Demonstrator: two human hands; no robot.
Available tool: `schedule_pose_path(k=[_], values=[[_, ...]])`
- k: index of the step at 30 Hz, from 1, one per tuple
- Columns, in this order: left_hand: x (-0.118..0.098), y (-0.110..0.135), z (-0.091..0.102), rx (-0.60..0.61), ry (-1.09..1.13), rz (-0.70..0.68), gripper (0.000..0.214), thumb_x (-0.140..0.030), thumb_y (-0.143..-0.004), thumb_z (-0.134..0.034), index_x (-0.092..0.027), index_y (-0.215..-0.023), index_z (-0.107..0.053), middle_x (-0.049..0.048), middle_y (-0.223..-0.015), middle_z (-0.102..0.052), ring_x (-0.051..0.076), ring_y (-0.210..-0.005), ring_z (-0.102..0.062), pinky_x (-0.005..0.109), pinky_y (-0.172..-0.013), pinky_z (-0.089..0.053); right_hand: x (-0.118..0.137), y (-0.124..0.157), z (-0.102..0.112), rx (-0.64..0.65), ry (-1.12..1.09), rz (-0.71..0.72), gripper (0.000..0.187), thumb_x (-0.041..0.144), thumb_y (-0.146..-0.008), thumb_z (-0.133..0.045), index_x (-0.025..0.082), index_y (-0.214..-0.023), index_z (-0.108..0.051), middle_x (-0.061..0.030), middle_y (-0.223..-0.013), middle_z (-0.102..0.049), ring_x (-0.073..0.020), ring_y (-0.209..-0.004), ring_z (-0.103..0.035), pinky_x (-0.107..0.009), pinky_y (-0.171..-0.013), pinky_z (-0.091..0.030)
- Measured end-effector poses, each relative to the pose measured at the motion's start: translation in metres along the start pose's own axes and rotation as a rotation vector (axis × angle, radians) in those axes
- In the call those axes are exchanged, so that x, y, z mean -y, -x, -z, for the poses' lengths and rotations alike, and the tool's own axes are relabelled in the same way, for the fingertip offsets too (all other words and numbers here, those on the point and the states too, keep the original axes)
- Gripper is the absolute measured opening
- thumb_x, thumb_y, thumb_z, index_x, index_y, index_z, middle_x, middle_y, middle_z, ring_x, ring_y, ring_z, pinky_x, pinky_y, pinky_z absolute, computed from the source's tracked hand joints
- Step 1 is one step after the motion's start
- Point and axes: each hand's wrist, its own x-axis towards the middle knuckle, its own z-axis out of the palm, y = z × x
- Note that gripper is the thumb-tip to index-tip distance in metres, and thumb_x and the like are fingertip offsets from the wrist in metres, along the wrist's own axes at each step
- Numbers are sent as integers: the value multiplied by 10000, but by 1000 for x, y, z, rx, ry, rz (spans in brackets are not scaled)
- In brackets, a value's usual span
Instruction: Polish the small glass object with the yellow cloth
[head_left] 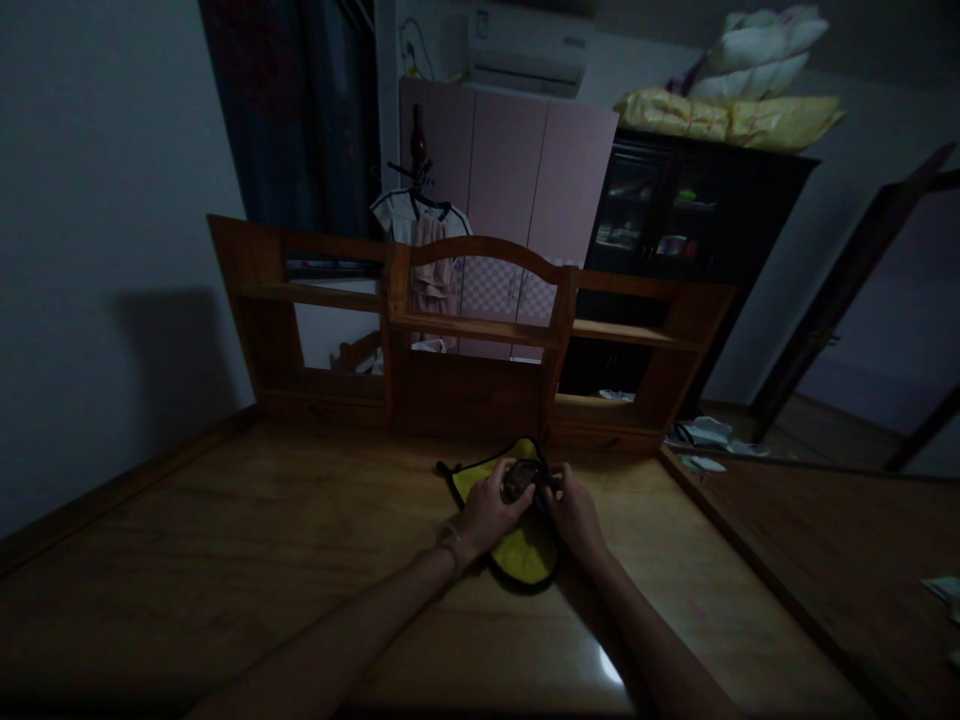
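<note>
I worked from a dim, bluish feed, with a small white glare (610,666) low on the counter (247,570) and a soft-edged shadow (166,365) across the left wall (97,170). The dark object (517,482) was too murky to read, the tall cabinet (750,220) sank nearly to black, and upright lines leaned outward towards the edges.

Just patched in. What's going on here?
A person's left hand grips a small dark object, too dim to identify, while the right hand is at its other side; its exact grip is unclear. Both are above a yellow, black-edged cloth lying on a wooden desk, in front of its shelf unit.
</note>
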Motion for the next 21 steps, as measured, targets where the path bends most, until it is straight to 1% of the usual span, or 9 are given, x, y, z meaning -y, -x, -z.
schedule_pose_path(k=[6, 10, 13, 17, 19, 21], values=[[2, 0, -1, 3, -3, 0, 397, -431, -826, -605, -220, -1151, -518, 49, -976, -690, 195, -872, -663, 270, -735, -504, -6, -1, -1, 40, 34, 0, 232, 302, -905, -454, 193, -1100, -517, -67, -853, -691, -203, -659, -647, -256, -585, -438], [1, 1, 0, -1, -8, 0, 388, -426, -824, -609, -223, -1144, -524, 48, -976, -693, 194, -858, -666, 264, -715, -503, -8, 0, -1, 53, 72, 8, 261, 300, -918, -437, 183, -1134, -525, -81, -860, -693, -212, -682, -648, -255, -580, -432], [0, 1, 1, 13, -4, -6, 376, -430, -828, -607, -226, -1133, -523, 45, -974, -694, 195, -877, -664, 267, -733, -504, -7, 0, -1, 74, 75, 28, 296, 294, -936, -408, 179, -1185, -520, -103, -937, -692, -222, -761, -655, -278, -648, -461], [1, 0, 1, 27, 3, -10, 373, -425, -825, -613, -230, -1128, -518, 40, -988, -692, 194, -895, -662, 267, -747, -504, -3, -1, -1, 96, -23, 49, 326, 310, -963, -365, 187, -1238, -489, -111, -1080, -661, -227, -941, -638, -320, -800, -481], [1, 0, 0, 26, 2, -10, 375, -420, -825, -614, -231, -1133, -516, 38, -983, -693, 193, -890, -662, 266, -740, -503, 0, -2, -1, 89, -68, 59, 311, 310, -965, -361, 195, -1220, -495, -99, -1106, -647, -220, -986, -622, -328, -844, -476], [2, 0, 0, 18, -7, -10, 377, -418, -825, -614, -229, -1136, -515, 41, -983, -692, 193, -882, -663, 267, -736, -502, 1, -3, -1, 70, -87, 73, 286, 303, -958, -372, 196, -1183, -511, -95, -1113, -638, -216, -999, -612, -330, -856, -474]])
